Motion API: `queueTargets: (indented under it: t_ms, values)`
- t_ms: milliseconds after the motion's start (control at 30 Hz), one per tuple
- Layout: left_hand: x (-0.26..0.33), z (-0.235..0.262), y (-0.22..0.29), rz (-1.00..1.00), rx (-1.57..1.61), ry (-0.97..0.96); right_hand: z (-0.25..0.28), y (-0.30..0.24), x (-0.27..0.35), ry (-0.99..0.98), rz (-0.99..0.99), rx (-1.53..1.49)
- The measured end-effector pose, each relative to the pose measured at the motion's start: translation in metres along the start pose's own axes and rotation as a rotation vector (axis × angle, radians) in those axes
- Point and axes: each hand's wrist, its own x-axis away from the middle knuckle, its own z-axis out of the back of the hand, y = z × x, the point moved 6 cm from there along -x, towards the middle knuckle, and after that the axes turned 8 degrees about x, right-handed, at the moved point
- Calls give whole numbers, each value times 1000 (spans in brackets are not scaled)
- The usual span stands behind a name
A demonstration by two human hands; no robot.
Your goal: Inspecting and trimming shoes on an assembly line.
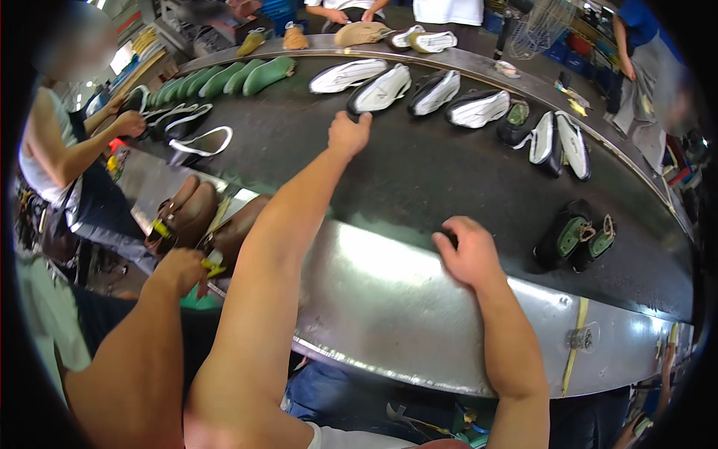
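Observation:
My left hand [349,135] reaches across the dark belt, its fingers closed at the near end of a black shoe upper [381,89] with a white face turned up. My right hand [473,253] rests by the near edge of the belt, thumb apart from the curled fingers, and I see nothing held in it. More black-and-white shoe uppers [479,109] lie along the far side. A dark shoe upper with green inside [516,122] sits among them. Nearer on the right stands a pair of dark shoes with green inside [572,238].
A metal ledge [374,299] runs along the near side, bearing a small clear cup [585,338]. Green shoe lasts [269,73] line the far left. A co-worker's arm [168,288] with a yellow-green tool is close on my left, beside brown boots [196,213]. Other people stand around the belt.

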Motion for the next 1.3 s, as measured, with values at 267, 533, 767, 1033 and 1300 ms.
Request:
queueTargets:
  t_ms: [267, 533, 767, 1033, 1300]
  values:
    - [-106, -29, -7, 4, 155, 62, -7, -3, -5, -22, 15, -1]
    - [-172, 3, -31, -150, -202, -197, -13, -6, -12, -59, -28, -32]
    - [-204, 16, -58, -76, -346, -119, -18, -8, -19, -82, -53, -14]
    - [-201, 0, -36, -223, -488, -424, -22, -15, -21, -74, -66, 16]
    - [-134, -12, -19, -179, -368, -332, -27, -16, -14, -43, -62, -19]
